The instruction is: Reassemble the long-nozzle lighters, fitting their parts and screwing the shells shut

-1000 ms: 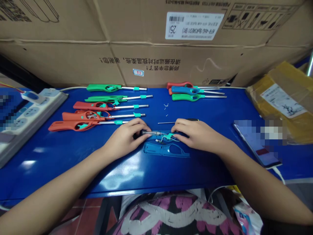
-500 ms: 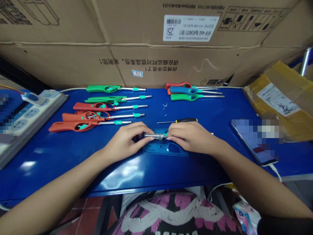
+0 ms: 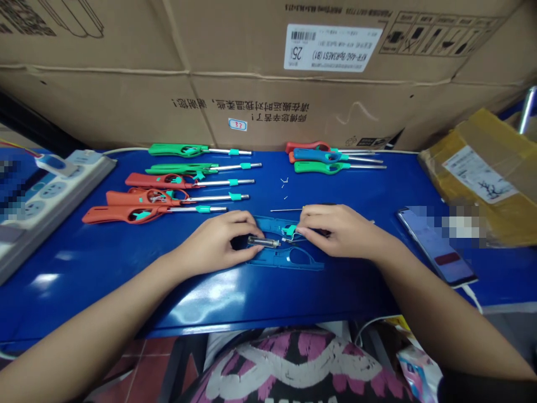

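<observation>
Between the thumb and fingers of my left hand (image 3: 226, 239) is a small clear fuel tank (image 3: 263, 242) with a metal-looking valve end. My right hand (image 3: 335, 229) pinches a teal trigger piece (image 3: 289, 230) with a thin wire hanging from it. The tank and the trigger piece are apart, with a small gap between them. Under the hands lie two blue lighter shell halves (image 3: 285, 258), one behind the other. A screwdriver (image 3: 286, 210) lies just behind my right hand, which hides its handle.
Several red and green lighters (image 3: 126, 215) lie in a column at the left. More lighters (image 3: 319, 167) sit at the back, with small screws (image 3: 285, 181) nearer. A power strip (image 3: 54, 190) borders the left; a phone (image 3: 436, 246) and taped carton (image 3: 478, 173) stand right.
The tank and the teal trigger piece have come apart. My left hand has lowered the tank slightly towards me, and my right hand has shifted a little to the right.
</observation>
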The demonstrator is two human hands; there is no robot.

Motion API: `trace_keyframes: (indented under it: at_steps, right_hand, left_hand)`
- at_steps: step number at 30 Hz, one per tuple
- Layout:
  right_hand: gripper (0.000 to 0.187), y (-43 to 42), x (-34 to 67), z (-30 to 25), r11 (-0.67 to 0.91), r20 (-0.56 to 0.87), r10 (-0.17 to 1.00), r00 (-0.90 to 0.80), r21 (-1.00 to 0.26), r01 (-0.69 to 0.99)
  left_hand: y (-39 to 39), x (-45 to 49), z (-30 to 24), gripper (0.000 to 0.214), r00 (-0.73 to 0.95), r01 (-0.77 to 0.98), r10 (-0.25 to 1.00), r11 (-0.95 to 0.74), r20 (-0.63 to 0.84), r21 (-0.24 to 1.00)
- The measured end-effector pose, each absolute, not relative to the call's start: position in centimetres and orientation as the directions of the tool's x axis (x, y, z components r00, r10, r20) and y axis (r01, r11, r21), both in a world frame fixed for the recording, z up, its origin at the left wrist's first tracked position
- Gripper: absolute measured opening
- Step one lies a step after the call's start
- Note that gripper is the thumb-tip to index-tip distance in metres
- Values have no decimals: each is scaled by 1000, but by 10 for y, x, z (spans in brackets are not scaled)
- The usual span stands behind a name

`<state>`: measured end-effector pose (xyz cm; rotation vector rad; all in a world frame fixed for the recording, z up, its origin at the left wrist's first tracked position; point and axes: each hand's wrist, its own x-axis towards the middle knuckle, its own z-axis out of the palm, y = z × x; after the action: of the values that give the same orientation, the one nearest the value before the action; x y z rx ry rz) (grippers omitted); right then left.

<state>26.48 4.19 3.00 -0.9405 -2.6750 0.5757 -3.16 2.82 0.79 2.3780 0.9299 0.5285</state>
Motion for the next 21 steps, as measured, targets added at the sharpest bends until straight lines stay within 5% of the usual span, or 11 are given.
trace_keyframes:
  at_steps: [9, 21]
  right_hand:
    - [15, 49, 266, 23, 690, 35, 691, -722, -329, 644]
    - [23, 49, 266, 23, 671, 48, 735, -676, -185, 717]
  left_hand:
    - [34, -34, 2, 24, 686, 549, 671, -731, 281, 406]
    - [33, -33, -1, 35, 734, 550, 655, -729, 181, 407]
